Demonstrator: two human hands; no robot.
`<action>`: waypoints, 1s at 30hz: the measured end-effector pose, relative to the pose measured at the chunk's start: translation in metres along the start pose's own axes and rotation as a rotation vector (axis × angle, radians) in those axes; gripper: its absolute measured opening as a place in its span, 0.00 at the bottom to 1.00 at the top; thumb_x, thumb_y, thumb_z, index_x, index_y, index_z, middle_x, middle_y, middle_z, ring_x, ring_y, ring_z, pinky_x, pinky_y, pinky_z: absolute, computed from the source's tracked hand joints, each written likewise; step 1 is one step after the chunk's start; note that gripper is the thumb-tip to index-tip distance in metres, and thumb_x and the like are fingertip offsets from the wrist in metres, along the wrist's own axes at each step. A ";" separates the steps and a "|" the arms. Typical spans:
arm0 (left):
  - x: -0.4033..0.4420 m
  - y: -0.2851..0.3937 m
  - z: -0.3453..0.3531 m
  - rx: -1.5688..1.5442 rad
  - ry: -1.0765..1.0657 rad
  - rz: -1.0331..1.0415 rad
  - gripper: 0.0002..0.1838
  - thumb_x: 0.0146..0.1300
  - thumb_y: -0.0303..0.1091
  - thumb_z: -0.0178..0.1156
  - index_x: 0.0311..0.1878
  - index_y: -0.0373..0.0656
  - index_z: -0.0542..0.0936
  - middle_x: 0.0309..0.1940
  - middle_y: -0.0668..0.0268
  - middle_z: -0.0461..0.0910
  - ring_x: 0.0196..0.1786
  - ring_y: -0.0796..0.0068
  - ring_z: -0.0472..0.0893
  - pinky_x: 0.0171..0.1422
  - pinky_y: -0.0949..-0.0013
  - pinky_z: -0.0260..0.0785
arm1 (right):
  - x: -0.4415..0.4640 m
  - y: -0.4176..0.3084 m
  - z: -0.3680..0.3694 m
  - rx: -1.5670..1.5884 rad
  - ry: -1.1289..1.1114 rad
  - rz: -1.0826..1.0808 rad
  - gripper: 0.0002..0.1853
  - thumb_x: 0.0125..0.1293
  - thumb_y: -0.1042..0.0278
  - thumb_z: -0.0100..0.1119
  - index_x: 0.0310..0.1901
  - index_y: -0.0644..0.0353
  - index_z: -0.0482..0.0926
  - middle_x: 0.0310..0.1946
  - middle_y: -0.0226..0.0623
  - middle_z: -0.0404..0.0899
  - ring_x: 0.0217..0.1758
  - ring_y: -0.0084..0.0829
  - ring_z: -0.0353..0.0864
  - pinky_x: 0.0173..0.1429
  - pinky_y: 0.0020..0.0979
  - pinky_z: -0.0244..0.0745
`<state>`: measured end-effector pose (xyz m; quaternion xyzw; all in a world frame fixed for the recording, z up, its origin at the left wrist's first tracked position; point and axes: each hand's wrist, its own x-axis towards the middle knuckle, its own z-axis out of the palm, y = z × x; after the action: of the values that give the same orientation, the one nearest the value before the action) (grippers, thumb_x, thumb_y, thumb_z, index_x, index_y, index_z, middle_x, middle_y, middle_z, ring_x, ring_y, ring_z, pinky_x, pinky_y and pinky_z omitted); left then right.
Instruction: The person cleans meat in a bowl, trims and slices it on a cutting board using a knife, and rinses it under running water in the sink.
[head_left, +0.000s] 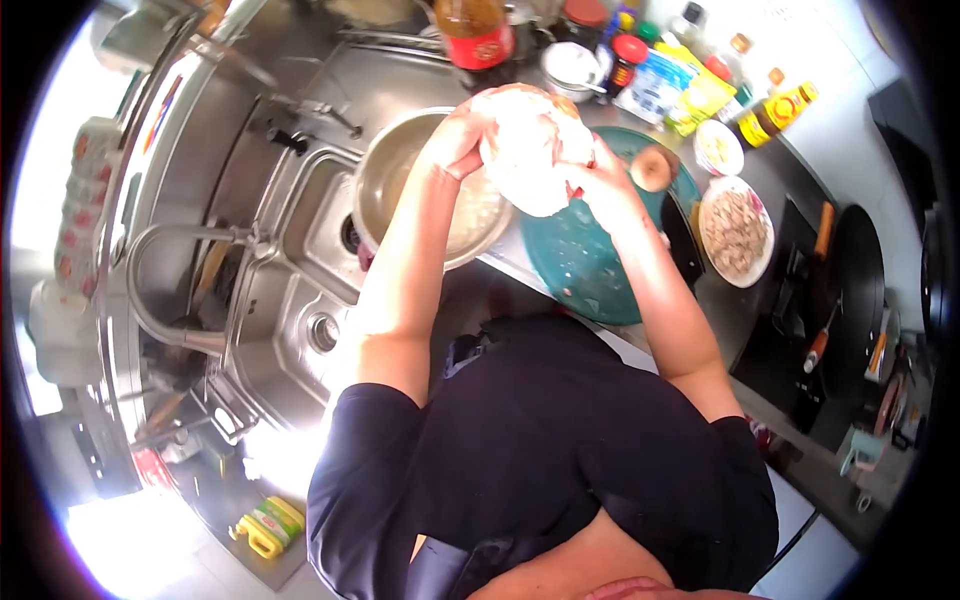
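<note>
A large pale, whitish-pink lump, overexposed and hard to identify, is held up between both hands. My left hand is wrapped round its left side, above the rim of a large metal bowl with cloudy liquid in it. From the right, my right hand grips the lump with bent fingers. Below and to the right lies a round green board with small scraps on it. A round brownish object rests at the board's upper right.
A double steel sink with a curved faucet is at the left. Bottles, jars and packets line the back. A bowl of chopped meat stands right of the board, near a black wok. A yellow jug is lower left.
</note>
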<state>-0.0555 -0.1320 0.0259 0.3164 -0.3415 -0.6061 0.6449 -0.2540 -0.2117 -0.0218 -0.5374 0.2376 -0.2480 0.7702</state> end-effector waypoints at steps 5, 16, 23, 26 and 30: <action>-0.059 0.015 -0.089 -0.195 0.321 0.133 0.23 0.61 0.24 0.51 0.62 0.31 0.70 0.57 0.53 0.76 0.59 0.59 0.77 0.66 0.57 0.70 | 0.046 -0.018 0.064 0.023 -0.155 -0.052 0.20 0.60 0.76 0.59 0.53 0.59 0.67 0.33 0.29 0.76 0.26 0.17 0.75 0.26 0.19 0.70; -0.113 -0.002 -0.128 -0.517 0.412 0.309 0.25 0.71 0.41 0.52 0.66 0.37 0.65 0.60 0.54 0.74 0.61 0.59 0.76 0.67 0.57 0.70 | 0.099 0.032 0.110 -0.110 -0.598 0.107 0.33 0.48 0.85 0.50 0.62 0.63 0.71 0.40 0.29 0.80 0.35 0.16 0.77 0.34 0.20 0.71; -0.115 0.001 -0.135 -0.346 0.310 0.256 0.27 0.70 0.40 0.54 0.68 0.38 0.64 0.61 0.56 0.73 0.62 0.59 0.75 0.68 0.57 0.68 | 0.087 0.015 0.104 0.064 -0.509 0.146 0.29 0.53 0.85 0.47 0.61 0.63 0.71 0.34 0.33 0.80 0.26 0.23 0.78 0.29 0.23 0.71; -0.111 -0.001 -0.145 -0.330 0.313 0.220 0.28 0.70 0.40 0.54 0.68 0.38 0.63 0.62 0.56 0.72 0.62 0.59 0.75 0.68 0.57 0.68 | 0.084 0.018 0.099 0.028 -0.439 0.121 0.29 0.56 0.81 0.49 0.63 0.64 0.69 0.28 0.32 0.79 0.24 0.23 0.78 0.29 0.24 0.73; -0.105 -0.006 -0.144 -0.350 0.307 0.199 0.28 0.70 0.40 0.55 0.68 0.38 0.63 0.63 0.56 0.71 0.64 0.59 0.73 0.69 0.57 0.66 | 0.068 0.001 0.108 0.011 -0.434 0.147 0.27 0.59 0.80 0.51 0.63 0.64 0.68 0.28 0.31 0.78 0.24 0.23 0.77 0.28 0.24 0.73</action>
<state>0.0564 -0.0285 -0.0667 0.2531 -0.1588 -0.5345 0.7906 -0.1342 -0.1781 0.0041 -0.5551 0.1037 -0.0711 0.8222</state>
